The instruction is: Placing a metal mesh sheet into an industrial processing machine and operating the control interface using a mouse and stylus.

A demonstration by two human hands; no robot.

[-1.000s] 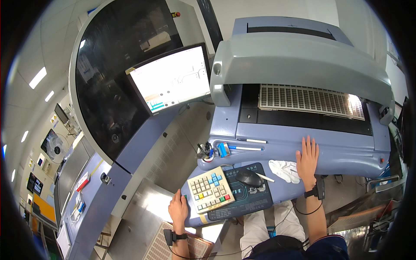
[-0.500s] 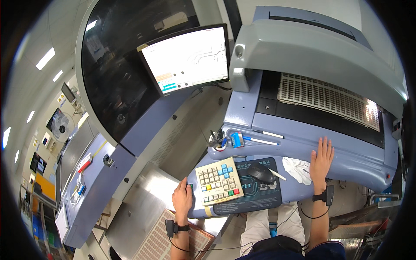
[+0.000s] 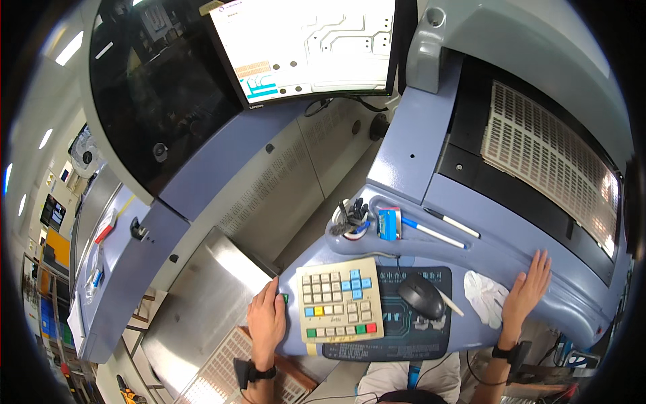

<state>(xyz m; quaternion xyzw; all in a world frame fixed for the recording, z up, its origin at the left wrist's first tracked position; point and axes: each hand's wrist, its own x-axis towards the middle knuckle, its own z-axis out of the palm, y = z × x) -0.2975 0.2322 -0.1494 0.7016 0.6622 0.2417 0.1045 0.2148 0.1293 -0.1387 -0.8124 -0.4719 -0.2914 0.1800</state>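
Observation:
My left hand (image 3: pixel 266 316) rests at the left edge of the blue-grey ledge, fingers lying extended, holding nothing. Beside its fingertips is a small green button (image 3: pixel 285 298), partly covered. Just right of it sits a beige keypad (image 3: pixel 340 299) with blue, yellow, green and red keys. My right hand (image 3: pixel 527 293) lies flat on the blue-grey console (image 3: pixel 431 182), fingers stretched out and nothing in them. Next to its wrist is a crumpled white glove or cloth (image 3: pixel 483 296). A black mouse (image 3: pixel 422 296) rests on a dark printed mouse pad (image 3: pixel 387 350) between the hands.
A monitor (image 3: pixel 316 47) showing circuit traces stands ahead. Pens (image 3: pixel 434 232), a small blue box (image 3: pixel 388 223) and a cup of tools (image 3: pixel 350 219) occupy the console's trough. A perforated panel (image 3: pixel 552 161) lies in the machine at right; another panel (image 3: pixel 222 370) sits lower left.
The view has shifted, so the monitor looks larger and higher. Both hands stay at about the same places on the console and ledge.

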